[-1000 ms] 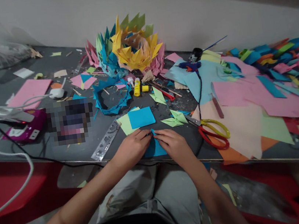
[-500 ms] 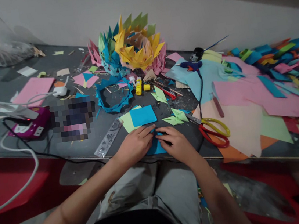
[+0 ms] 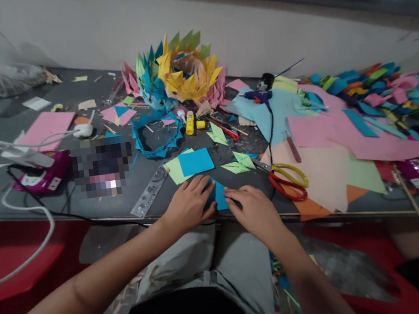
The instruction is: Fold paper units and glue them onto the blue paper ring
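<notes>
A small blue sheet of paper (image 3: 219, 196) lies at the table's front edge between my two hands, one fold line faintly visible. My left hand (image 3: 190, 201) holds its left side down, the fingers close together over it and the thumb lower along the edge. At the right side, my right hand (image 3: 253, 208) has its fingertips and thumb closed on the paper's edge. Just beyond lies a blue square (image 3: 196, 162) on top of a light green one (image 3: 175, 172). Folded light green pieces (image 3: 242, 163) rest behind my right hand.
Left of my hands lies a clear ruler (image 3: 150, 192); scissors (image 3: 290, 181) lie to the right. Folded paper crowns (image 3: 188, 77), a blue ring (image 3: 157, 133), a glue stick (image 3: 189, 123) and a glue gun (image 3: 259, 96) are farther back. A purple power strip (image 3: 46, 174) sits left.
My hands have moved apart, uncovering more of the blue paper. My right hand has shifted to its right edge. The camera view has turned slightly.
</notes>
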Tool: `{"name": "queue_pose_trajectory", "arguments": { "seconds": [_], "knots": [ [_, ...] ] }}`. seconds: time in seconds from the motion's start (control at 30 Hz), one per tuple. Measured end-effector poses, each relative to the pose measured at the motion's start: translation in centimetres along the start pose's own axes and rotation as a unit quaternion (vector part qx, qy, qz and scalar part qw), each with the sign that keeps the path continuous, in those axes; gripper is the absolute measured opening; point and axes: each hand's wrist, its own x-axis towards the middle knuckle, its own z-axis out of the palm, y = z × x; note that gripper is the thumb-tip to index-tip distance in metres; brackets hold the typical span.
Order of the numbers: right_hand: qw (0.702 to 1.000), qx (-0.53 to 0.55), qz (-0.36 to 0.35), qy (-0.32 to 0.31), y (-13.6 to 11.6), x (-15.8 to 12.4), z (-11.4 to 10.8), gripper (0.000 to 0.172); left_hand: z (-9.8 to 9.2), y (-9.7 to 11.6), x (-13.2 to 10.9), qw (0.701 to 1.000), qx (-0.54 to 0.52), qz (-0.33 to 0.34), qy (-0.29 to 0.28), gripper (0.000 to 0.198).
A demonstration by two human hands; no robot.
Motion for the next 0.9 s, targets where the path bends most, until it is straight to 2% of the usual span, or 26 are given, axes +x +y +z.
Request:
{"name": "queue_pose_trajectory", "arguments": {
  "seconds": [0.23, 0.33, 0.43, 0.57, 0.67, 0.73, 0.8, 0.9],
  "knots": [
    [0.999, -0.043, -0.014, -0.003, -0.7, 3.5, 1.2, 0.032, 0.5, 0.6, -1.3, 1.000, -0.008, -0.019, 0.017, 0.054],
    [0.998, -0.054, -0.013, -0.011, -0.8, 3.7, 1.7, 0.035, 0.5, 0.8, -2.6, 0.999, -0.006, -0.020, 0.026, 0.061],
    [0.999, -0.047, -0.018, -0.011, -0.5, 3.4, 1.9, 0.038, 0.3, 0.7, -3.7, 0.999, -0.008, -0.025, 0.028, 0.053],
    [0.998, 0.042, -0.041, 0.009, 0.4, 2.6, 2.2, 0.039, 0.5, 1.2, -4.0, 0.997, -0.008, -0.050, 0.050, 0.043],
    [0.989, 0.124, 0.024, 0.078, 0.9, 1.6, 2.5, 0.035, 1.0, 2.5, -3.7, 0.992, -0.003, -0.096, 0.083, 0.044],
    [0.982, 0.134, 0.074, 0.111, 0.8, 1.0, 2.6, 0.029, 1.2, 3.5, -3.4, 0.988, -0.009, -0.125, 0.095, 0.046],
    [0.980, 0.140, 0.090, 0.106, 0.7, 0.7, 2.6, 0.021, 1.0, 4.2, -3.0, 0.983, -0.024, -0.145, 0.105, 0.047],
    [0.976, 0.200, 0.080, 0.039, 0.7, 1.0, 2.0, 0.014, 0.0, 3.9, -1.9, 0.976, -0.056, -0.153, 0.146, 0.043]
  ]
}}
